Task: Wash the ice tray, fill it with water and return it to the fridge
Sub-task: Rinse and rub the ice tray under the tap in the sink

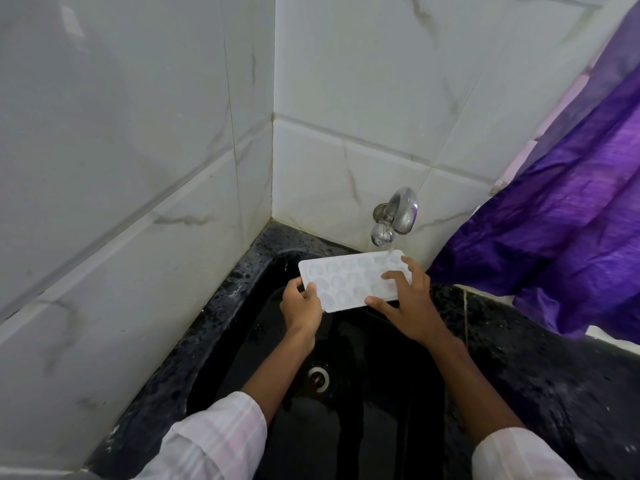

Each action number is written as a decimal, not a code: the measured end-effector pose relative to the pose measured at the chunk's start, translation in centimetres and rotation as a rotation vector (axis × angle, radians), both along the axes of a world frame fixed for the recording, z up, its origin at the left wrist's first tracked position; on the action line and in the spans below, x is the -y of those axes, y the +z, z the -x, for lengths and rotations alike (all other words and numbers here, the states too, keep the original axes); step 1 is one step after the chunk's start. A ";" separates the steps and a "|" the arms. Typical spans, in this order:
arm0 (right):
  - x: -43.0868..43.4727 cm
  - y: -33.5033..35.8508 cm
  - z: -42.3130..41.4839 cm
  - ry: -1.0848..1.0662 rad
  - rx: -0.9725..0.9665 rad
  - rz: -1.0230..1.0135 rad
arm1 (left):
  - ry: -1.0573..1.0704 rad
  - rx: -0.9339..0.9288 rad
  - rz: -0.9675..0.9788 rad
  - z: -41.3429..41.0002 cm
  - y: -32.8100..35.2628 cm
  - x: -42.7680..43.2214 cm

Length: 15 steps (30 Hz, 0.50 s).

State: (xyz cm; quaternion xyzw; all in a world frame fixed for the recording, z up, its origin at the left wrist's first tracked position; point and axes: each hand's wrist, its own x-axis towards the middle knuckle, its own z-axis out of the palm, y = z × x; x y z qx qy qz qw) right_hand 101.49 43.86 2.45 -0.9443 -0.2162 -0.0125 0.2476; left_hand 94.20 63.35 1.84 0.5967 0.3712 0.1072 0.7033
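White ice tray [346, 278]: my left hand [302, 311] grips its left end, my right hand [410, 306] its right, beneath the tap [401, 209].

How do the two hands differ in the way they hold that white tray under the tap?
The left hand grips the left end of the ice tray with its thumb on top, while the right hand spreads its fingers across the top of the right end. The right hand sits close under the running water from the tap; the left hand is farther from it. Both hold the tray above the black sink.
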 end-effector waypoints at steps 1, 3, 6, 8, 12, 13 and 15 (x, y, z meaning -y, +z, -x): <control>0.0 0.0 0.0 0.006 -0.008 -0.001 | 0.007 -0.009 0.002 0.0 -0.1 0.0; -0.1 -0.1 0.0 0.011 -0.030 -0.009 | 0.025 -0.028 0.003 -0.3 -0.1 -0.1; -0.3 -0.1 0.0 0.030 -0.036 -0.019 | 0.046 -0.041 0.007 -0.7 -0.2 -0.2; -0.3 -0.1 -0.1 0.054 -0.009 -0.025 | 0.053 -0.047 0.010 -0.7 -0.1 -0.2; -0.6 -0.2 -0.4 0.100 0.048 0.031 | 0.055 -0.044 0.004 -0.9 0.0 -0.1; -0.6 -0.3 -0.5 0.098 0.050 0.065 | 0.052 -0.044 0.007 -0.9 0.2 0.0; -0.7 -0.5 -0.7 0.086 0.039 0.129 | 0.050 -0.040 0.013 -0.9 0.3 0.1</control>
